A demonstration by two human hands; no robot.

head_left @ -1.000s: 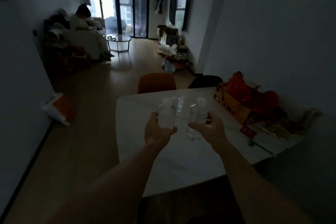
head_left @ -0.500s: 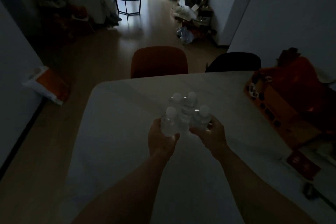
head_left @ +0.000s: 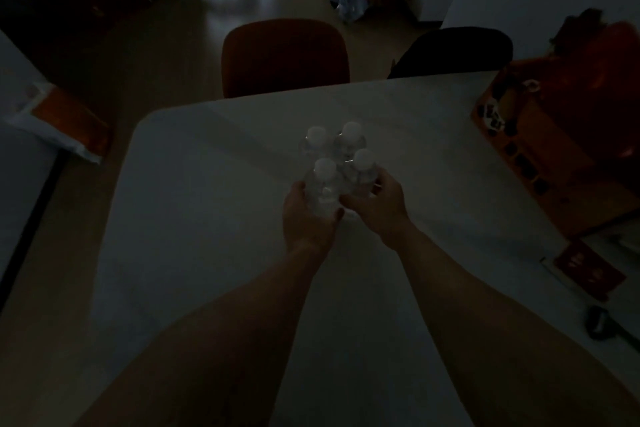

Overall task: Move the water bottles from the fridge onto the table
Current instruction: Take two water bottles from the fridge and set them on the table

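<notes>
Four bottles clustered mid-desk

The left hand grips the near-left bottle, the right hand the near-right bottle; fingers curled around each (two more bottles touching behind). Bare desk spreads left toward its rounded edge; an orange box crowds the right.

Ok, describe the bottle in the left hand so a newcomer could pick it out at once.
Start at the white table; near its middle, four clear, white-capped bottles stand clustered. The one you want is nearest the camera, on the cluster's left. It alone is gripped by the left hand; the right hand holds its neighbour, and the two behind stand untouched.
</notes>
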